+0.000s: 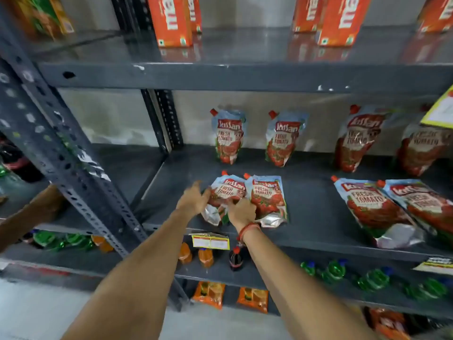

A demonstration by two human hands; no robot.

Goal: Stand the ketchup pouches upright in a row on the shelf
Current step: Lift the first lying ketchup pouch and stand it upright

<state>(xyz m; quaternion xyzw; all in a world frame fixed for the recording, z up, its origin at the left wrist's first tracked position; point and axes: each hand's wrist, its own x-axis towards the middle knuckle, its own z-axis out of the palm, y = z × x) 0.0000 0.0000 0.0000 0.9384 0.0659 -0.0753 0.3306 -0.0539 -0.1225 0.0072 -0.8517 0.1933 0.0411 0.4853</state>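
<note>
Left hand [193, 198]: fingers spread, touching left edge of flat-lying red-and-blue foil ketchup pouch [224, 197] on grey metal shelf [311, 217]. Right hand [242, 212]: fingers loosely open, resting between that pouch and adjacent flat-lying second pouch [268, 200]. Upright pouches [229, 136] behind.

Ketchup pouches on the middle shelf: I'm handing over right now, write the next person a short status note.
Left hand: open, fingers touching the left flat pouch.
Right hand: resting across the seam between that pouch and the second flat pouch; grip unclear.
Done: four upright pouches stand along the back of the shelf.
Left: four pouches lie flat at the front, these two plus the right-hand pair. Stand them in line.
</note>
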